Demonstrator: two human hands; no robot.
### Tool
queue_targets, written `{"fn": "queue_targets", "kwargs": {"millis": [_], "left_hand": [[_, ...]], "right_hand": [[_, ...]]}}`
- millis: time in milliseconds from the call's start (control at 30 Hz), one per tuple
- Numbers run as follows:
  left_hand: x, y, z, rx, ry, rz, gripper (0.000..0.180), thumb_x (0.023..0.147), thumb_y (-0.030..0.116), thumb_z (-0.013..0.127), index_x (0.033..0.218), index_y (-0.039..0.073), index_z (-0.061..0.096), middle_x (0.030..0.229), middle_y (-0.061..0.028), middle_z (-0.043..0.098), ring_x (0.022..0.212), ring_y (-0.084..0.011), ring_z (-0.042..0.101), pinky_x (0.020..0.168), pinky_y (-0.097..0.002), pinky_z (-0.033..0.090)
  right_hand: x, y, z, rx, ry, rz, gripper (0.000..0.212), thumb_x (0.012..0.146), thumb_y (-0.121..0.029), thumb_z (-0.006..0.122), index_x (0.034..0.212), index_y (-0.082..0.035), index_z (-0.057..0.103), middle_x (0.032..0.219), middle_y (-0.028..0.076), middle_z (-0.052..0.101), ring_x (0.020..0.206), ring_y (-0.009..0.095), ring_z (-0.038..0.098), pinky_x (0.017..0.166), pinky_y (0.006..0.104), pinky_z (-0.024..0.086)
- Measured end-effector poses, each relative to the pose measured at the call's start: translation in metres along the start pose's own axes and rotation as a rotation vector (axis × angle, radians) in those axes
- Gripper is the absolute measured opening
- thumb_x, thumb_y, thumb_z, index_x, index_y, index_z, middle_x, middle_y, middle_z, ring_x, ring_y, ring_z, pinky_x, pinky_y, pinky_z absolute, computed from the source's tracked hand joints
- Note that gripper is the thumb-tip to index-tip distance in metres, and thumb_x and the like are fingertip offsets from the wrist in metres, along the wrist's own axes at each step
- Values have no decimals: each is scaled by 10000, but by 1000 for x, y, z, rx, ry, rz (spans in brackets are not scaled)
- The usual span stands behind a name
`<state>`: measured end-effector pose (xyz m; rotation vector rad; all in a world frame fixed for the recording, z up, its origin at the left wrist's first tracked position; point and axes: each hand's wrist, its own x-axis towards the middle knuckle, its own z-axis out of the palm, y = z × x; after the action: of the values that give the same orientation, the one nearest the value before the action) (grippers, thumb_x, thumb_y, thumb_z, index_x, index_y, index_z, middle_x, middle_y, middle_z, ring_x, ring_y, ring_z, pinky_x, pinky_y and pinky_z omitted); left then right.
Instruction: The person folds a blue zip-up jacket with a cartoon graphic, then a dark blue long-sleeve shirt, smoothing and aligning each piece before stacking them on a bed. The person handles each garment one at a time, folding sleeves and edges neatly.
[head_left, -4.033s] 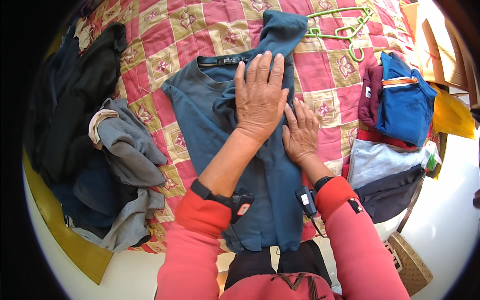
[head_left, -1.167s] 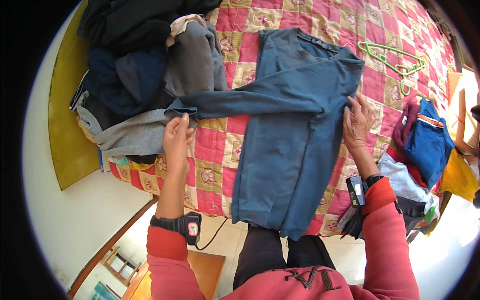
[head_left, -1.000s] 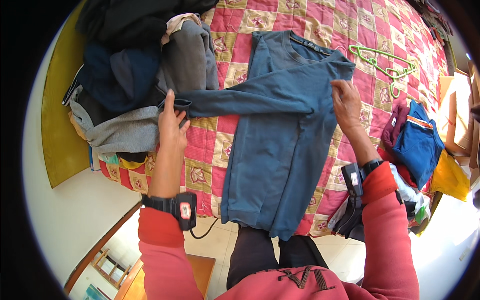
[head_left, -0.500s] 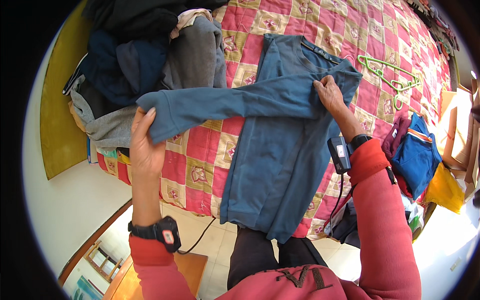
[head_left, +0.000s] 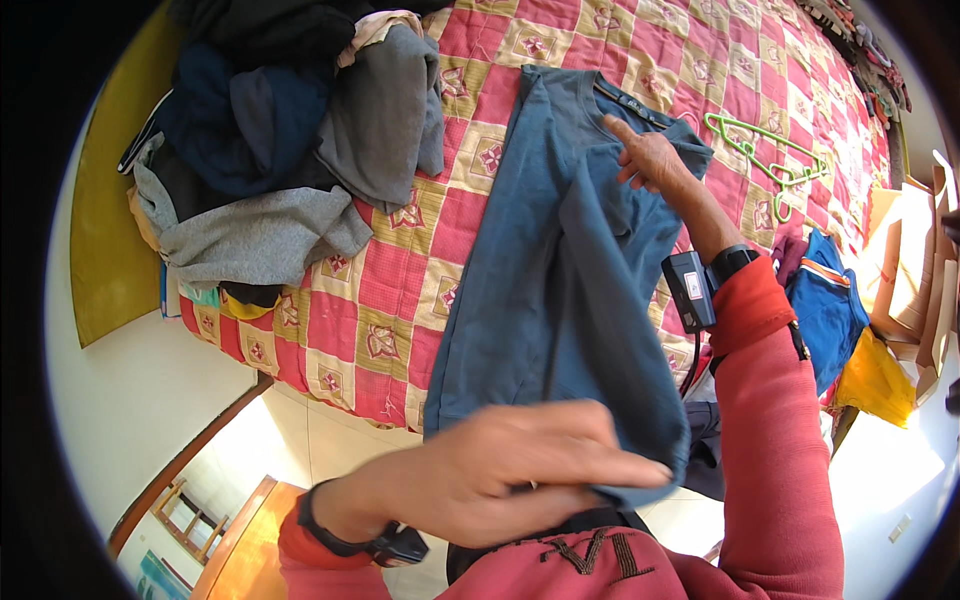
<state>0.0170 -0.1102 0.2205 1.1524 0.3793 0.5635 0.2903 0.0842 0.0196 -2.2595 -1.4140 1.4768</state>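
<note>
A blue-grey long-sleeved sweatshirt [head_left: 500, 330] lies on the bed with its neckline away from me and its lower edge toward me. One sleeve [head_left: 610, 290] is folded down over the body of the garment. My left hand [head_left: 500, 470], partly smeared by motion, pinches the cuff end of that sleeve near the lower edge. Near the collar, my right hand [head_left: 652, 162] rests on the upper chest, index finger stretched out and the other fingers bent against the fabric. Some of the lower edge is hidden behind my left hand.
A checked red and beige quilt [head_left: 400, 290] covers the bed. Heaped clothes [head_left: 250, 130] lie at the left. Right of the sweatshirt are green hangers [head_left: 765, 150], then folded blue clothing [head_left: 825, 300] and a yellow cloth [head_left: 875, 380]. A wooden table [head_left: 250, 540] stands at lower left.
My left hand has swung the sleeve from far left down toward me, laying it along the sweatshirt. My right hand has shifted slightly toward the collar, its index finger now stretched out.
</note>
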Motion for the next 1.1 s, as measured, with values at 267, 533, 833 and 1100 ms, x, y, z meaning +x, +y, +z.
{"fn": "queue_targets", "kwargs": {"millis": [267,533,833,1100], "left_hand": [[19,-87,80,379,-295,-97,248,828,35,558,1058,7,646,962,-150,565,931,-341,609,784,-432,490],[-2,-183,92,810,-627,-385,155,800,58,590,917,42,691,972,-116,631,941,-300,631,803,-453,489],[17,-198,80,786,-607,-445,181,850,94,581,988,38,684,1010,-132,643,974,-317,632,837,-428,515],[99,-190,-32,1024,890,-125,389,865,145,671,1232,44,592,1092,-122,591,1027,-303,593,903,-385,480]], "right_hand": [[-10,31,-10,193,-69,21,504,849,-480,721,1051,-21,665,810,48,639,761,173,651,755,333,554],[-19,67,11,420,42,-70,185,911,-283,704,846,-132,619,756,-50,567,652,67,532,634,262,446],[-22,74,11,831,109,-45,74,854,-70,622,875,-141,621,775,-53,549,693,86,520,682,271,438],[-10,99,-1,1055,-13,-71,260,758,62,454,859,-127,600,758,-46,521,698,103,475,749,301,429]]}}
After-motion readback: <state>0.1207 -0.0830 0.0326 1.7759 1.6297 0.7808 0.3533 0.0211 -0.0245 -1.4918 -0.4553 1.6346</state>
